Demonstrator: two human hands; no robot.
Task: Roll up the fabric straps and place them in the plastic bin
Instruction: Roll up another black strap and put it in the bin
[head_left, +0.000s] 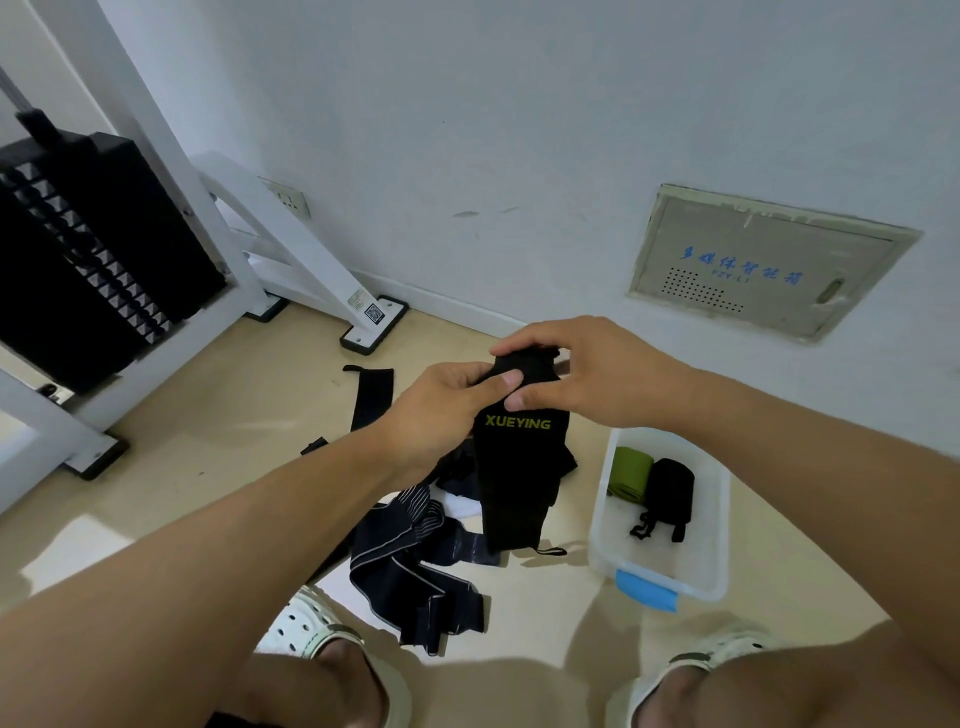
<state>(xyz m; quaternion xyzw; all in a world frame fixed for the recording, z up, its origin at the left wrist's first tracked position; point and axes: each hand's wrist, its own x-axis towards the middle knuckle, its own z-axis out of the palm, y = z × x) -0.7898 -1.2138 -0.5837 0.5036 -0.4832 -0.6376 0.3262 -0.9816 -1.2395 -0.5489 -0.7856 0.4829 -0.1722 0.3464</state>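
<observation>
The black strap (511, 467) marked XUEYING is hanging in the air above the floor, between the person's knees and the wall, with its upper end being held at the top by both hands and its loop end dangling just above the floor. The left hand (441, 405) is pinching the upper edge between thumb and curled fingers; the right hand (582, 369) is curling over the top from the other side, fingertips pressing on the fabric. To do the roll well, the first turn should probably be started tight and square to the strap's edges, with the hanging length being kept straight so that the roll does not cone. Below and to the left, a heap of dark striped straps (415, 561) is lying unrolled on the floor, and another black strap (371, 397) is lying flat farther back. To the right, the plastic bin (717, 525) with its blue latch (647, 590) is standing open on the floor, well clear of the heap; it is holding a green roll (629, 473) and a black roll (670, 493), lying side by side and touching.
</observation>
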